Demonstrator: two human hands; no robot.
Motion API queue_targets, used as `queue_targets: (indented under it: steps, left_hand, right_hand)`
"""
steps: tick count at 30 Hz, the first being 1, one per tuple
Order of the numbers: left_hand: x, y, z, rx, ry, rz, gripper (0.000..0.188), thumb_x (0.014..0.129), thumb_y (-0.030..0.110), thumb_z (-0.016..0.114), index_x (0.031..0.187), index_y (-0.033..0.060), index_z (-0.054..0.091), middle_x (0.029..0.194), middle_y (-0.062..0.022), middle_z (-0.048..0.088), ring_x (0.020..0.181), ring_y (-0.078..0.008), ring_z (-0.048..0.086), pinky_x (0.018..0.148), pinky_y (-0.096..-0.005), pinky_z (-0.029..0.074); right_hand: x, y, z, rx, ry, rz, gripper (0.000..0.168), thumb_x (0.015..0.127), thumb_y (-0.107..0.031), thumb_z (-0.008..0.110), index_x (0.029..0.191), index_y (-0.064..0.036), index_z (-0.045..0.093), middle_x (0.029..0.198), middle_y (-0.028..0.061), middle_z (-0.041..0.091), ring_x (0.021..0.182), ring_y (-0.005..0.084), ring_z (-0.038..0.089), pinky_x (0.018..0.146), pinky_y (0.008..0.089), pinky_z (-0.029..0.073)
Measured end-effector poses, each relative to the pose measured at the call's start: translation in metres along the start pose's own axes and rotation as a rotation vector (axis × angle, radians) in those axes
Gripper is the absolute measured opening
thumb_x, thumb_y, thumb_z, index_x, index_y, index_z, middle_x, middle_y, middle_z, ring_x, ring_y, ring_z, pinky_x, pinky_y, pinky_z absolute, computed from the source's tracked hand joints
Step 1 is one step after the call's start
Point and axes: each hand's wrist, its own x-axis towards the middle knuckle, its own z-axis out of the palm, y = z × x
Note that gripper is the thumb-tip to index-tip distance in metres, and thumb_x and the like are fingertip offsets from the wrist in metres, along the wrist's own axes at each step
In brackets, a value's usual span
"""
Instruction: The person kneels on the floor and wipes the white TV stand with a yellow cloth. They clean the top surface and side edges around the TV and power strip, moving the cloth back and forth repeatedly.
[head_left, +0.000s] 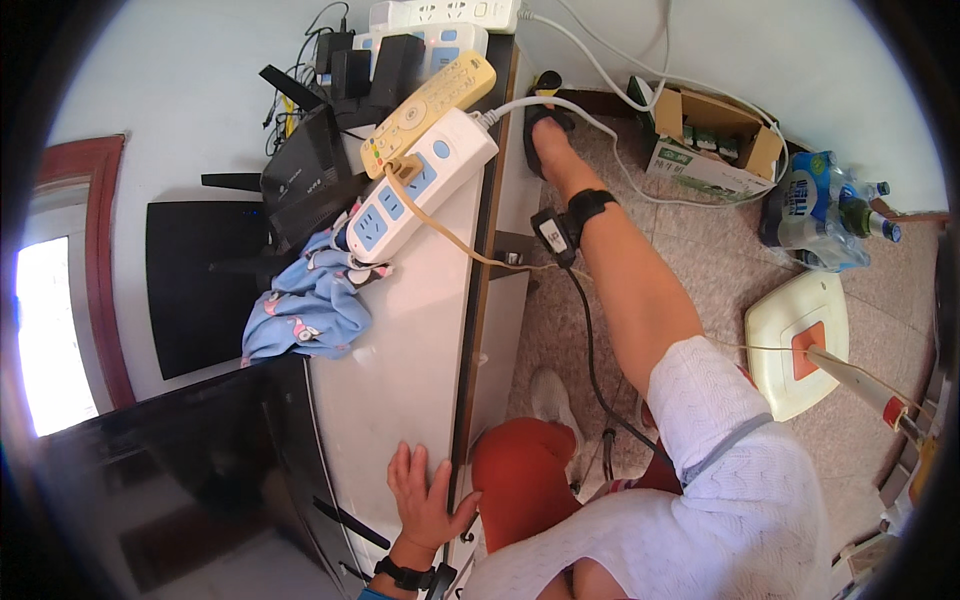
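My left hand (418, 491) rests with spread fingers on the white top of a low cabinet (405, 322), near its front edge. It holds nothing. My right arm reaches down past the cabinet's end towards the floor. Around my right hand (551, 142) there is a black object (533, 142), with a yellow part (547, 88) just beyond; its kind and my finger grip are unclear. A black strap with a boxy device (553, 236) is on the right wrist. On the cabinet lie a white power strip (424, 184) with a plug in it, and a yellow remote control (431, 109).
A television (187, 480), a router (304, 165) and a blue patterned cloth (311, 307) crowd the cabinet's back. White cables (619, 142) loop over the floor by an open carton (709, 169), wrapped bottles (814, 202) and a flat mop (795, 345). A black cord (589, 337) hangs along my right arm.
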Motion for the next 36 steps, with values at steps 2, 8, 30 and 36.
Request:
queue_targets:
  steps: [2,8,30,36]
  left_hand:
    - [-0.001,0.001,-0.002,0.005,-0.012,-0.006,0.082,0.08,0.041,0.073,0.145,0.0107,0.033,0.153,-0.024,0.024,0.137,-0.052,0.025,0.105,-0.0648,0.022]
    - [0.002,0.0,-0.003,0.016,0.004,0.025,0.083,0.08,0.042,0.073,0.146,0.0103,0.033,0.153,-0.0245,0.023,0.136,-0.0523,0.025,0.105,-0.0647,0.023]
    - [-0.002,0.009,-0.012,-0.039,0.178,0.009,0.066,0.082,0.033,0.069,0.139,0.0073,0.047,0.152,-0.0197,0.032,0.141,-0.0421,0.026,0.112,-0.0547,0.021]
    - [-0.004,0.007,-0.01,-0.068,0.218,0.018,0.066,0.081,0.034,0.069,0.139,0.0112,0.048,0.15,-0.0171,0.035,0.141,-0.0384,0.027,0.114,-0.0515,0.021]
  right_hand:
    - [0.022,0.017,-0.017,0.03,0.021,0.107,0.049,0.098,-0.042,0.043,0.13,-0.005,0.047,0.137,0.0188,0.048,0.128,0.0243,0.045,0.106,0.0323,0.032]
    - [0.03,0.109,-0.037,0.024,0.135,0.405,0.052,0.098,-0.044,0.035,0.141,-0.017,0.04,0.146,0.0112,0.04,0.129,0.0251,0.042,0.105,0.036,0.032]
    - [-0.29,-0.071,0.071,0.433,-0.218,-0.383,0.027,0.1,-0.024,0.046,0.113,-0.004,0.06,0.109,0.0092,0.066,0.099,0.0217,0.065,0.087,0.0372,0.052]
    - [-0.372,-0.012,0.116,-1.12,-0.621,-1.123,0.044,0.096,-0.034,0.051,0.134,-0.012,0.053,0.137,0.015,0.051,0.133,0.0305,0.043,0.112,0.0448,0.031]
